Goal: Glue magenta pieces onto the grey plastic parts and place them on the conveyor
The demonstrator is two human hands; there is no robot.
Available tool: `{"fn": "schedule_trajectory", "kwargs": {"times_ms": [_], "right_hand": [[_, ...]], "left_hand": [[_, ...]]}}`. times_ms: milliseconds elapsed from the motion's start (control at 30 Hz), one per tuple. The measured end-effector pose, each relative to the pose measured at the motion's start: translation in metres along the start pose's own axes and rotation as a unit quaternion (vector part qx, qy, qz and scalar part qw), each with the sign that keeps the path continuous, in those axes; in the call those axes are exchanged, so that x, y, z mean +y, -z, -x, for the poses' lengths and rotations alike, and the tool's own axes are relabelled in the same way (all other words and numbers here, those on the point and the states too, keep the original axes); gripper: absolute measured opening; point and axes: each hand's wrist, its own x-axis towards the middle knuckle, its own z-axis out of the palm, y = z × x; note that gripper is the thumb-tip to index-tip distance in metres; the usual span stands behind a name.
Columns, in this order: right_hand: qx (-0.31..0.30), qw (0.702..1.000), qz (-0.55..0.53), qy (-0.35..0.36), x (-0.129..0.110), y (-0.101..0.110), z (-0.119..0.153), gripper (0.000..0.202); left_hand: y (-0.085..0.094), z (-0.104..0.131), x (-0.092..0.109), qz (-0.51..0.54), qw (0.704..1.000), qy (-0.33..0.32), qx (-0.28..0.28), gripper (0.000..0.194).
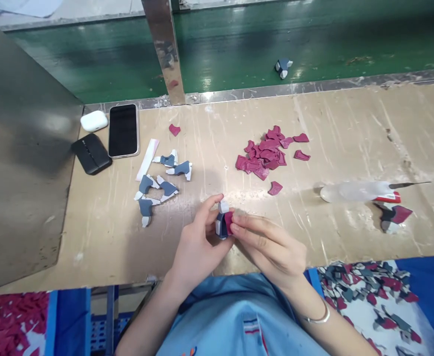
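Close to the table's front edge, my left hand (198, 247) grips a small blue-and-white plastic part (220, 225). My right hand (272, 244) pinches a maroon plastic piece (229, 222) against the side of that part; whether it is seated cannot be told. Ahead and to the right lies a heap of maroon pieces (267, 153), with a single maroon piece (275, 188) nearer my hands. On the left sit several blue-and-white parts (167, 188). Far right, a part with a maroon piece on it (397, 217) rests on the table.
A clear bottle with a thin needle tip (354, 191) lies over a red tube (389, 198). A phone (123, 131), white case (94, 120) and black box (92, 154) stand beside the metal panel (20, 148). Bins of maroon pieces (9, 321) and assembled parts (368, 282) flank me below.
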Motion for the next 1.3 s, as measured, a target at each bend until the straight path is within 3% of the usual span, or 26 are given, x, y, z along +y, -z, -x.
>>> {"fn": "schedule_trajectory", "kwargs": {"times_ms": [167,267,400,567,767,967,1300], "right_hand": [[0.019,0.999,-0.033,0.005,-0.001,-0.003,0.002,0.062],[0.034,0.993,-0.088,-0.065,-0.002,-0.005,-0.002,0.052],[0.009,0.972,-0.167,-0.162,-0.001,-0.006,-0.007,0.037],[0.013,0.981,-0.134,-0.139,-0.006,-0.005,-0.01,0.038],[0.009,0.995,-0.066,-0.069,-0.013,-0.003,-0.011,0.04],[0.071,0.966,-0.18,-0.173,-0.018,-0.007,-0.001,0.045],[0.082,0.961,-0.188,-0.183,-0.02,-0.012,0.004,0.037]], "left_hand": [[-0.001,0.001,-0.003,0.004,1.0,-0.017,-0.008,0.065],[0.0,0.003,0.001,-0.003,1.0,-0.002,0.005,0.064],[-0.001,0.005,0.006,-0.002,1.0,0.023,0.013,0.065],[-0.007,0.007,0.007,0.091,0.996,0.023,0.005,0.069],[-0.002,0.008,0.012,0.23,0.97,0.036,-0.064,0.069],[0.002,0.006,0.016,0.312,0.946,0.065,-0.066,0.071],[-0.001,0.001,0.013,0.298,0.951,0.041,-0.071,0.064]]}}
